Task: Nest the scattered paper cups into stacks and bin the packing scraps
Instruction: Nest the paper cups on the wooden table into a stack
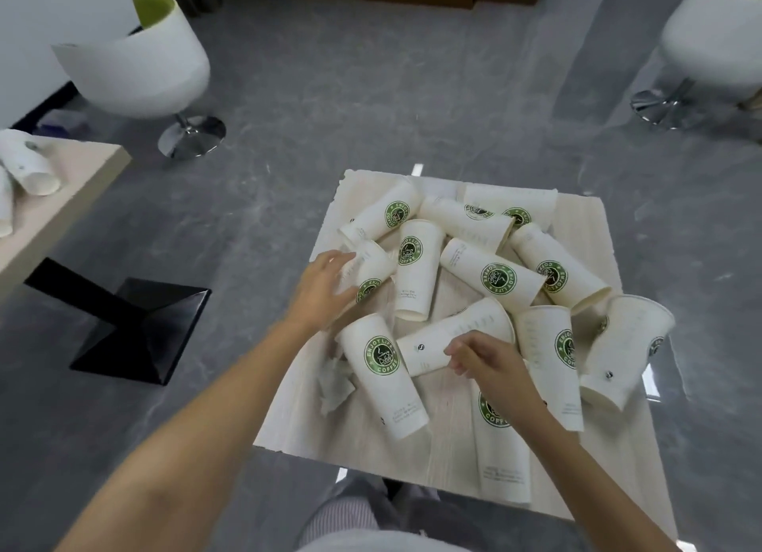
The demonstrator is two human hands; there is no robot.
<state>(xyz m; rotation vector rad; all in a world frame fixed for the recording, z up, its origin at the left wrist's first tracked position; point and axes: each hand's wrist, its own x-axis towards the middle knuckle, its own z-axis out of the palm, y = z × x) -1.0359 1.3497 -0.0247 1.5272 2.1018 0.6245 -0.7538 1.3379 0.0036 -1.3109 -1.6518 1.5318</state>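
A crumpled packing scrap [335,382] lies untouched near the left edge of the table [321,432]. Just beyond it, the left hand [325,283] curls its fingers and thumb round the left-edge cup [371,269], which lies on its side. Mid-table, toward the near edge, the right hand [486,362] pinches the middle cup [457,335] near its closed end with bent fingertips. To nest them cleanly, lift both clear of their neighbours and point one base at the other's mouth. Then line up the axes and slide it in lightly, so the thin rims don't buckle.
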